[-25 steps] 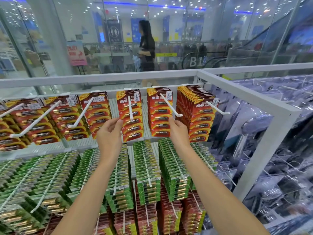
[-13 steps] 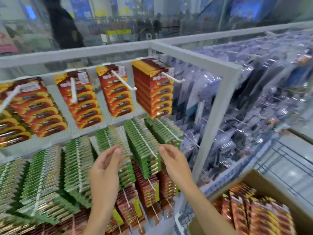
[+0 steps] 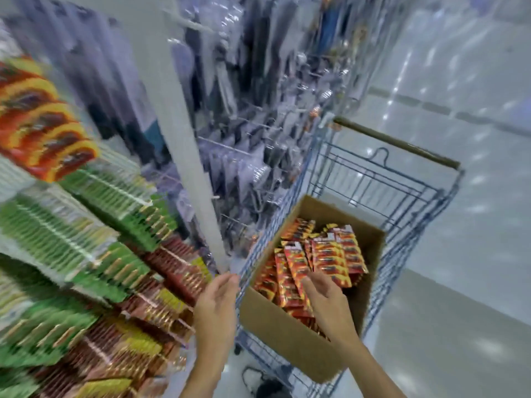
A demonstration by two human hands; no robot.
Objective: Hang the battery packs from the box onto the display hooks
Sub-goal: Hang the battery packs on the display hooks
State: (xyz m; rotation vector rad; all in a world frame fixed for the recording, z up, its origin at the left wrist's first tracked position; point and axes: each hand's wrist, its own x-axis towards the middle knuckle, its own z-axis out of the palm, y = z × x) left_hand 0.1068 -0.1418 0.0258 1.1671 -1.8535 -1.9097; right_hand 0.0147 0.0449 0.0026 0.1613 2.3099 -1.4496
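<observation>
At the left, a white display rack [image 3: 11,179], with blurred red-and-orange card packs [image 3: 43,116] on top, green card packs [image 3: 71,234] below, and dark red and yellow packs [image 3: 172,271] lowest. All hanging on white hooks [image 3: 126,193]. Next to these, the rack's white upright post [image 3: 186,156]. Behind it, grey and clear plastic packets [image 3: 258,139] on wire pegs. Further right, a blue wire trolley [image 3: 402,191] with a brown handle bar, standing on a pale glossy floor [image 3: 474,254] full of light reflections. Inside the trolley, an open brown cardboard box [image 3: 287,334], partly filled with red-and-orange battery packs [image 3: 324,254] lying loose and overlapping.

Left hand [image 3: 215,305] raised between rack and box, just beside the box's left wall, fingers straight and close together, holding nothing. Right hand [image 3: 327,300] over the open box, fingers loosely spread and a little bent, pointing at the battery packs. Nothing pinched or gripped, as far as visible. Cannot tell if the fingertips touch the packs or only hover.

Whole left side strongly smeared, no print readable on any pack. Both forearms cut off by the bottom edge. Low on the floor by the trolley, a dark round object [image 3: 270,389], too unclear to name.
</observation>
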